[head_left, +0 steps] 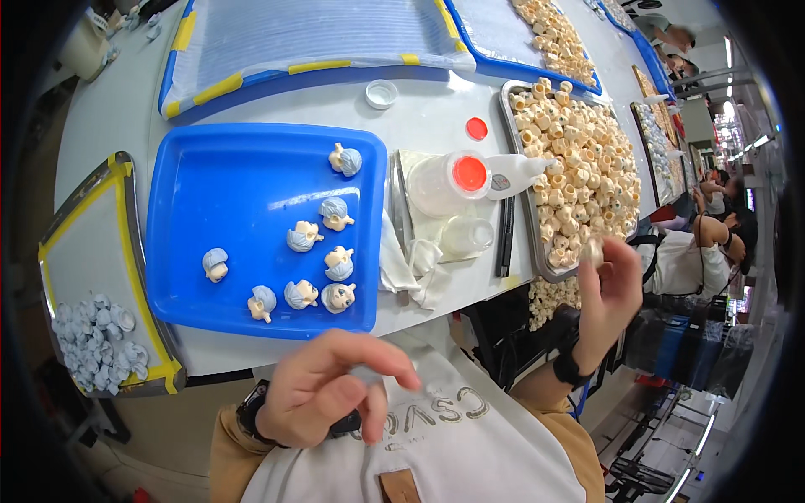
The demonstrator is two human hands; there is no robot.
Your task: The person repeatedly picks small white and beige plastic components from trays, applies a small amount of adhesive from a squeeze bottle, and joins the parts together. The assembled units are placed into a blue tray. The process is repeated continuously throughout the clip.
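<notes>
Cream piece (592, 250) in right grip (610, 289), pale-blue piece (366, 374) in left grip (323, 390), both pinch-narrow; axes, facing unclear.

white table (428, 109), bright strip lights (729, 52)

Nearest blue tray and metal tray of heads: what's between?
Head view: mainly a white cloth, a jar, a squeeze bottle, a small cup, a black stick and a red disc.
</notes>
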